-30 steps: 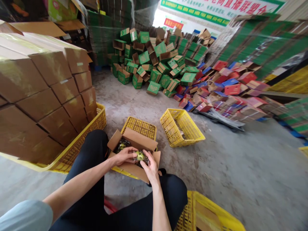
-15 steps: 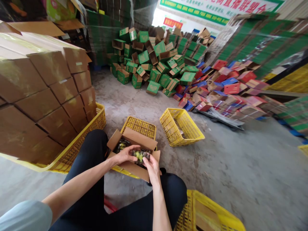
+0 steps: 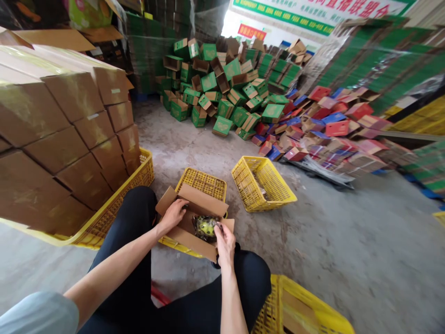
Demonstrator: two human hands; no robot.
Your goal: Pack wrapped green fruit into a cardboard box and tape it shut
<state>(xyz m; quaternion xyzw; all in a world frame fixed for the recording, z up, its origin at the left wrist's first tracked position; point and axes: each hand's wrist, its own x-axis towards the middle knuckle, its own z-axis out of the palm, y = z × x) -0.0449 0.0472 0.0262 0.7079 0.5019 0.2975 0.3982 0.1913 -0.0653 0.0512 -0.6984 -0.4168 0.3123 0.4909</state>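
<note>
Glossy packet (image 3: 206,228) at the right hand's (image 3: 225,243) fingertips

The small, clear-wrapped packet, yellow-green with dark patches, lies between the hands, within the opening of a cardboard box (image 3: 203,199). Whether it rests on the bottom is unclear. The right hand is nearly closed, thumb and fingers pinching the packet's near right edge. The left hand (image 3: 174,215) is half curled over the box's left end, fingers dipping inside; whether they grip anything cannot be told.

The packet looks light, its wrap thin, crinkly and perhaps slippery, its contents possibly easy to bruise. A broad, gentle hold around both sides should suit it better than a hard pinch at the wrap.

Under the box is a yellow crate (image 3: 205,182). Stacked cartons (image 3: 55,150) stand left of the left hand; beyond the right hand sits an open crate (image 3: 248,200).
</note>
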